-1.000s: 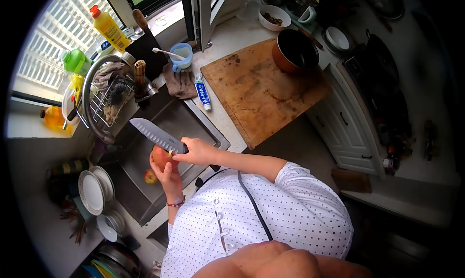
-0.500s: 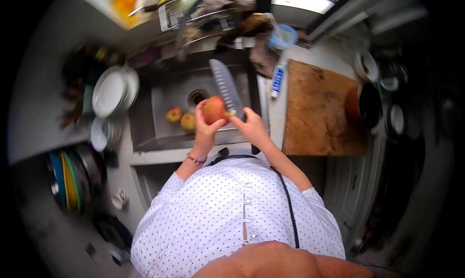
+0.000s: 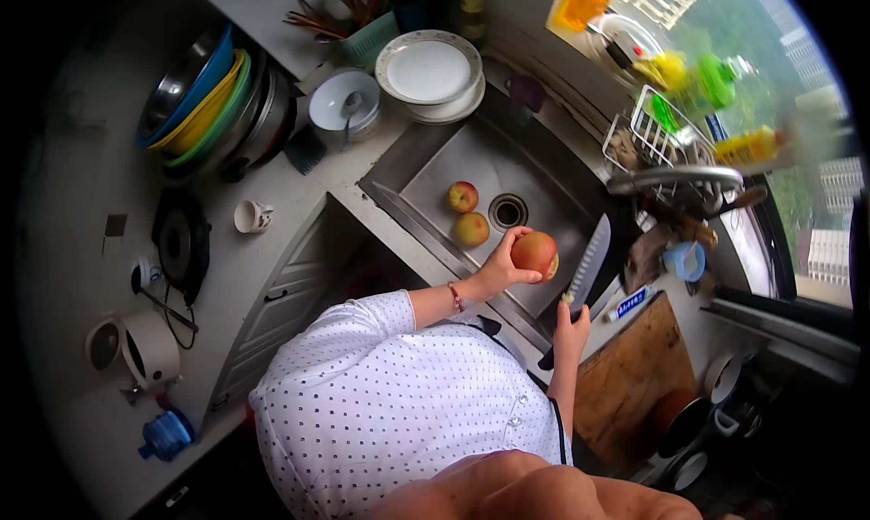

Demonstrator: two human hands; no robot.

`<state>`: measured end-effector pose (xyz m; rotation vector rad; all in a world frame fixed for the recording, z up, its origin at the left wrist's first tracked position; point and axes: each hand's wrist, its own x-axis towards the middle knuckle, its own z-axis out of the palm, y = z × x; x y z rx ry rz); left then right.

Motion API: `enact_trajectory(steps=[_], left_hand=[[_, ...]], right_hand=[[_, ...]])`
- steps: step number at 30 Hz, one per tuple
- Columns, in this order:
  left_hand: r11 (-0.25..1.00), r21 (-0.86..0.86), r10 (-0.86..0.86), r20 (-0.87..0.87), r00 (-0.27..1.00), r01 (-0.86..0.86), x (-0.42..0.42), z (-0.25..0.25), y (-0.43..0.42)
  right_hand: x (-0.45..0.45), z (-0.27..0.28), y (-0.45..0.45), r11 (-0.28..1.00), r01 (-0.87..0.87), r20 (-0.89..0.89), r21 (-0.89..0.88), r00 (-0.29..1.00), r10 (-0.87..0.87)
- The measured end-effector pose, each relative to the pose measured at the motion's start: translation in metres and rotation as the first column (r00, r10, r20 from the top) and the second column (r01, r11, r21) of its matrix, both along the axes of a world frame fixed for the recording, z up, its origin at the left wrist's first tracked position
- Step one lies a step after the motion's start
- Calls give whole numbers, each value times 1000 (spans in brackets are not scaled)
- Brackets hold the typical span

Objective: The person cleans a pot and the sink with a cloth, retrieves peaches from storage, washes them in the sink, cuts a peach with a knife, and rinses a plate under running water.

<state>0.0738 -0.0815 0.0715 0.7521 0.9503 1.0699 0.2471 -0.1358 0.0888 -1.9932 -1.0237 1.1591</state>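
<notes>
My left hand (image 3: 495,272) is closed around a large red-yellow apple (image 3: 533,254) above the near edge of the sink (image 3: 426,180). A pale patch shows on the apple's lower right side. My right hand (image 3: 570,328) grips the black handle of a kitchen knife (image 3: 591,259), its dimpled blade pointing up and away, apart from the apple. A small pale bit clings near the base of the blade. Two smaller apples lie in the sink, one apple (image 3: 463,197) behind the other apple (image 3: 471,229), beside the drain (image 3: 507,212).
Right of the sink are a wooden cutting board (image 3: 639,370), a toothpaste tube (image 3: 629,303) and a blue cup (image 3: 684,262). Stacked plates (image 3: 429,67) and white bowls (image 3: 344,103) stand at the back left. A faucet (image 3: 675,178) reaches over from the window side.
My view has turned to the left, so the counter there shows more. The knife, at the apple's side before, is now away from it. Both hands keep their hold.
</notes>
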Motion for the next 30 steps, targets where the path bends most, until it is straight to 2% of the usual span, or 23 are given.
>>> enact_trajectory(steps=[4,7,9,11,12,15,16,17,19,23,25,30], left_hand=[[1000,13,-14,-23,1000,14,-17,-14,7],[999,32,-20,-46,999,21,-32,-18,12],[1000,23,18,-38,999,-17,-39,-22,16],[1000,-3,-29,-41,999,29,-49,-28,21],[999,-12,-37,-29,999,37,-53,-28,24],[997,-31,-71,-3,997,71,-62,-35,35],[997,-25,-68,-23,997,68,-63,-37,38],[997,-31,-65,-24,998,64,-65,-40,41],[991,-63,-115,10,993,115,-69,-46,49],[981,-84,-174,41,984,177,-73,-60,61],[977,-109,-174,70,982,181,-73,-66,65],[973,-131,-181,72,981,189,-77,-68,74]], right_hand=[[6,-15,-1,998,-10,113,-54,994,16],[15,-40,-3,996,40,104,-80,994,-32],[11,-38,1,995,41,116,-90,993,-31],[10,-36,7,981,47,95,-189,995,-29],[6,-36,10,985,75,104,-156,993,-59],[9,-44,17,979,59,207,-196,978,-17],[10,-51,18,985,68,238,-157,971,-29],[1,-43,25,984,64,236,-164,971,-24],[-17,-23,37,988,17,377,-157,925,44],[-16,-34,43,972,30,409,-235,910,70],[-21,-30,49,968,44,369,-248,928,52],[-22,-29,56,940,-6,430,-341,888,161]])
